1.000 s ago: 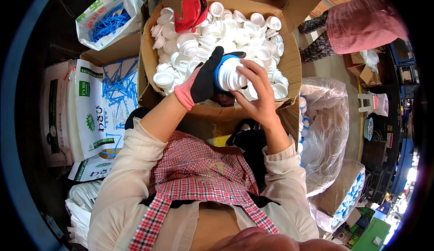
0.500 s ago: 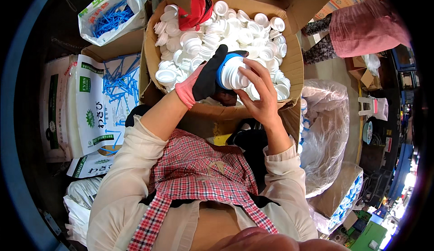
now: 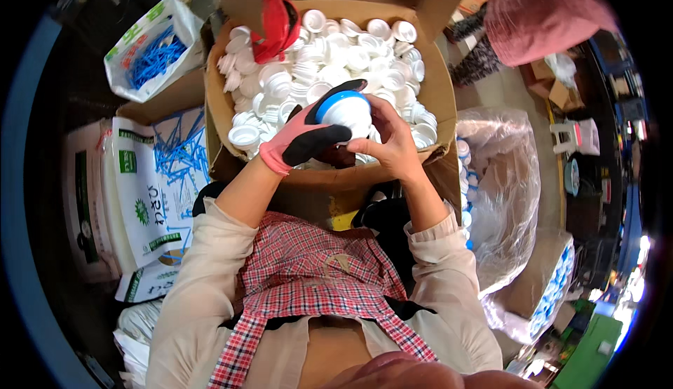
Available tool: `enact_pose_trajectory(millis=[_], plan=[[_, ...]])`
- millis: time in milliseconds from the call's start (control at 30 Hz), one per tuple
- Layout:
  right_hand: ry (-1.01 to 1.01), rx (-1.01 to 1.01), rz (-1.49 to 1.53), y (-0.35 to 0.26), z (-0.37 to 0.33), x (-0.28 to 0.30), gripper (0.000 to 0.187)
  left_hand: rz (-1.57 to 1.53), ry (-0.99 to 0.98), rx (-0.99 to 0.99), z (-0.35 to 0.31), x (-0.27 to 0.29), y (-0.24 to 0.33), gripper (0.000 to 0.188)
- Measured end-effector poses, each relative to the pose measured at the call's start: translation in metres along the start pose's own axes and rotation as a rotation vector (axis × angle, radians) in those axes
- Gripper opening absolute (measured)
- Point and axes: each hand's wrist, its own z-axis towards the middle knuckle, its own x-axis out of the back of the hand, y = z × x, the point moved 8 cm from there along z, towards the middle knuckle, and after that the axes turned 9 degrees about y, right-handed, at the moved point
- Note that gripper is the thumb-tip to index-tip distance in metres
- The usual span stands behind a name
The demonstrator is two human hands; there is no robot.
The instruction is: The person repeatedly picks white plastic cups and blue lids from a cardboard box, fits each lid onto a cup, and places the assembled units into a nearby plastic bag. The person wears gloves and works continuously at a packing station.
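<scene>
My left hand [image 3: 300, 142], in a pink and black glove, is closed round a white round plastic piece with a blue rim [image 3: 350, 114]. The blue rim faces up and away, and the white stepped part points down toward me. On its right side, my bare right hand [image 3: 394, 145] grips it with curved fingers and thumb; the fingertips are partly hidden. Both hands are above the near edge of an open cardboard box [image 3: 443, 87]. White plastic caps [image 3: 357, 58] are heaped in this box, with a red cloth-like item [image 3: 275, 33] on top.
At the far left stands a white bag [image 3: 146, 84] of blue sticks. Below it, more blue sticks [image 3: 184, 147] lie over a printed white sack [image 3: 140, 210]. Clear plastic wrapping [image 3: 501, 200] covers blue-and-white pieces on the right. A person in pink [image 3: 543, 17] stands beyond.
The piece has turned in my hands: its blue rim has swung from the left side to the top. My gloved thumb now lies along its near side, and my right fingers have shifted round it.
</scene>
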Motion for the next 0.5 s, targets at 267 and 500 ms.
enact_pose_trajectory(millis=[267,500], plan=[[-0.087,-0.075,0.159,-0.008,-0.02,0.008,0.064,0.256,-0.059,-0.18,0.0,-0.003,-0.012,0.08],[0.726,0.029,-0.309,-0.008,-0.109,0.261,0.056,0.374,0.002,-0.135,0.034,-0.003,-0.022,0.051]])
